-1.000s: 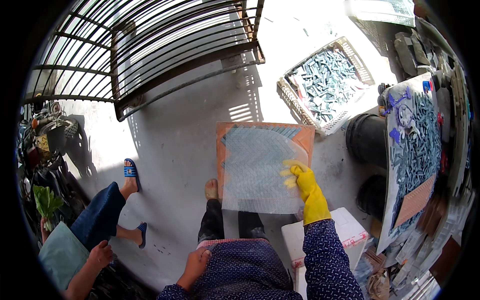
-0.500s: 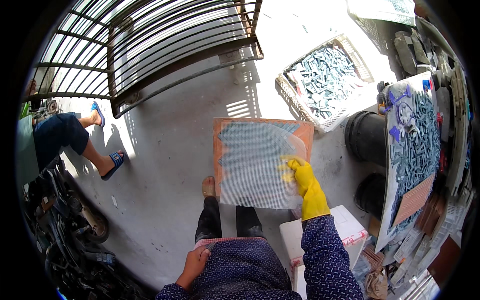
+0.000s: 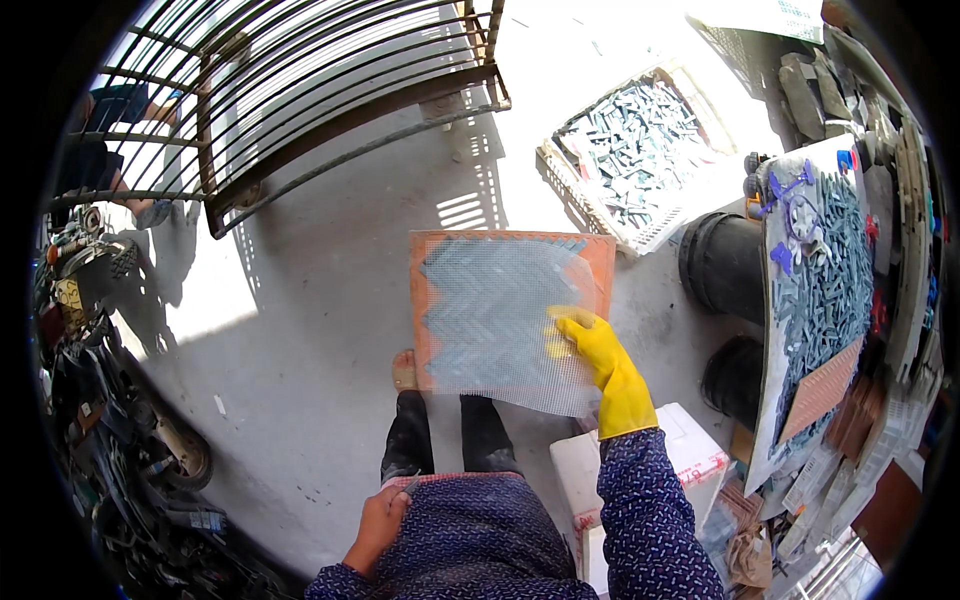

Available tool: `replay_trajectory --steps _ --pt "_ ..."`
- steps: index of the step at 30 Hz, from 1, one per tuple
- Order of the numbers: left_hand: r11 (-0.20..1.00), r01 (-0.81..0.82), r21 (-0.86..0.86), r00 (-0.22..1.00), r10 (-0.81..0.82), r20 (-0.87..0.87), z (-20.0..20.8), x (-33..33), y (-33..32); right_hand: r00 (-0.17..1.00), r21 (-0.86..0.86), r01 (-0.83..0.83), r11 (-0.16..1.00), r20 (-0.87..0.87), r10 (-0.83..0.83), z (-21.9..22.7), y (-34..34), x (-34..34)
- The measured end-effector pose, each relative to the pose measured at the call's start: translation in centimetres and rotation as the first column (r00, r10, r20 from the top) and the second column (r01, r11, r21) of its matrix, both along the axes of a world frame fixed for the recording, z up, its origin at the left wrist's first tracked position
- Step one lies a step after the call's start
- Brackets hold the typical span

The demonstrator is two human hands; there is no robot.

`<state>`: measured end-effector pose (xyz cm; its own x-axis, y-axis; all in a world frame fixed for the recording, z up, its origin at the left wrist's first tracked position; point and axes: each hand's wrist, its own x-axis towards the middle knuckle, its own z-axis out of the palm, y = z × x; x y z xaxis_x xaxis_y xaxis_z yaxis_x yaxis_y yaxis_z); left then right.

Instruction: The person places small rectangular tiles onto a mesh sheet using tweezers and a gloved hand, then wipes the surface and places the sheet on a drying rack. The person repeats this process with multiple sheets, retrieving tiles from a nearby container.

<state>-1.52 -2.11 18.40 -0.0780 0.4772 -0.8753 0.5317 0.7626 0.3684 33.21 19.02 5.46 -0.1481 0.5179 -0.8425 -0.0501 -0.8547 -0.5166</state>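
My right hand point(image 3: 592, 350), in a yellow rubber glove, grips the right side of a white mesh sheet point(image 3: 500, 375). Some of its fingers show through the mesh. The sheet hangs over an orange board point(image 3: 603, 255), whose zigzag rows of grey-blue tile strips point(image 3: 490, 275) show through it. My bare left hand point(image 3: 378, 525) is closed in front of my waist. A small greyish tip sticks out of it, too small to name.
A pale crate point(image 3: 655, 240) of loose strips stands far right. Nearer are a panel heaped with strips point(image 3: 825, 270), black buckets point(image 3: 722, 265) and a white box point(image 3: 675, 450). A barred metal rack point(image 3: 350, 110) stands far left, with another person's legs point(image 3: 120, 185) behind it; motorbikes point(image 3: 150, 470) stand left.
The mesh sheet has shifted slightly over the board, its lower edge now slanting. The other person has walked from the left side to behind the rack. My left hand stays at my waist.
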Motion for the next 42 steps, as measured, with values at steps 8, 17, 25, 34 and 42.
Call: replay_trajectory --steps 8,17,25,34,42 --pt "0.999 0.014 -0.04 1.0 -0.013 0.011 -0.4 0.1 0.3 0.993 -0.101 0.05 0.994 0.113 -0.038 2.6 1.2 0.1" --pt "0.999 -0.02 -0.034 0.999 0.021 0.049 -0.7 0.7 1.1 0.858 -0.243 -0.139 0.96 0.454 0.24 -1.5 0.9 1.8" --pt "0.999 -0.014 -0.043 0.999 0.016 0.039 -1.1 0.5 1.0 0.472 -0.138 -0.272 0.952 0.843 0.257 2.8 3.1 1.8" --pt "0.997 -0.011 -0.078 0.999 0.013 0.032 -3.1 0.0 -0.7 0.465 0.45 -0.88 0.15 0.881 0.086 -1.3 3.4 -9.4" --pt "0.989 -0.008 -0.15 0.998 0.017 0.062 -3.7 -2.1 -1.5 0.238 0.248 -0.798 0.55 0.967 -0.09 -5.8 4.7 -5.5"
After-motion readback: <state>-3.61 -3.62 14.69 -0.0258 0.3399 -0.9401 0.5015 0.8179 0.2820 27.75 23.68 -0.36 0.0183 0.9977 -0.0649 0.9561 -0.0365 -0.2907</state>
